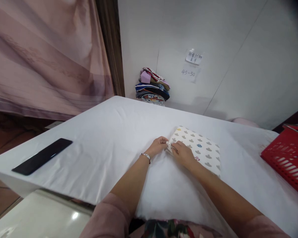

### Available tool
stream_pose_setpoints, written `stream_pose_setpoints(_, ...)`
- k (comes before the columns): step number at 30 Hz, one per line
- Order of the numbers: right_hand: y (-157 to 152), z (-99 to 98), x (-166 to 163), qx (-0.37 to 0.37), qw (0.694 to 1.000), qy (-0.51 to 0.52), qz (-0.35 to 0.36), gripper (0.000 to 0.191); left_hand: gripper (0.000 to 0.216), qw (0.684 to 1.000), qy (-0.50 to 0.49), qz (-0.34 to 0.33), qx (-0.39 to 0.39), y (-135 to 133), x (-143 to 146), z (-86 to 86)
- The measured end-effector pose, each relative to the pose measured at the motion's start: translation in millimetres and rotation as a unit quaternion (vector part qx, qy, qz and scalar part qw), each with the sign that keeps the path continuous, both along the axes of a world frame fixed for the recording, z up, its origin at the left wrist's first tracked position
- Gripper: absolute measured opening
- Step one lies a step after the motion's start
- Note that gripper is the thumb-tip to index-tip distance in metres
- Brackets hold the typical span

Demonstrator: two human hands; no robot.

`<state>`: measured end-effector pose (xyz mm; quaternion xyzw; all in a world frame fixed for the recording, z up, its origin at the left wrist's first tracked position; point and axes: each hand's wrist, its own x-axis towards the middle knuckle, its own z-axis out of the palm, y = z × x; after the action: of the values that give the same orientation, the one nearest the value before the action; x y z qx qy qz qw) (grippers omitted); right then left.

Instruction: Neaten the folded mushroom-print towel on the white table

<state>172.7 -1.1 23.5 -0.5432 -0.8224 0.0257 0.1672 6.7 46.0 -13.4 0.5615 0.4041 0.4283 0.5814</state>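
A folded white cloth (191,140) printed with grey mouse-head shapes, plus a few coloured ones, lies flat on the white-covered table (109,132). At its left edge, my left hand (159,145) pinches a bunched bit of the fabric; a bracelet circles that wrist. My right hand (183,154) rests over the near-left part of the cloth, its fingers closed on the same edge beside the left hand. The fingertips of the two hands almost meet there. Part of the cloth's near side is hidden under my right hand and forearm.
A black flat slab (42,156) lies at the table's left. A red plastic basket (288,158) stands at the right edge. Beyond the far edge is a stack of folded fabrics (152,86) against the wall. A pink curtain (47,56) hangs at left.
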Motion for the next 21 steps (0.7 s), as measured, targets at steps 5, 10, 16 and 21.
stream_pose_setpoints(5, -1.1, -1.2, -1.0, 0.006, 1.000, 0.026, 0.002, 0.017, 0.019, 1.000, -0.006, 0.005, -0.004, -0.1, 1.1, 0.3)
stream_pose_setpoints(10, 4.8, -0.4, -5.1, 0.002, 0.998, 0.061, -0.011, 0.019, 0.020, 1.000, -0.006, 0.006, 0.006, -2.0, 0.7, 1.7)
stream_pose_setpoints(16, 6.6, -2.2, -9.6, 0.000, 0.999, 0.024, -0.024, 0.020, 0.020, 1.000, 0.005, 0.000, 0.021, 0.3, -0.7, -0.9)
stream_pose_setpoints(21, 3.5, -0.5, -9.9, -0.006, 1.000, -0.016, -0.007, 0.019, 0.018, 1.000, 0.022, -0.007, 0.014, 0.8, -0.1, -0.1)
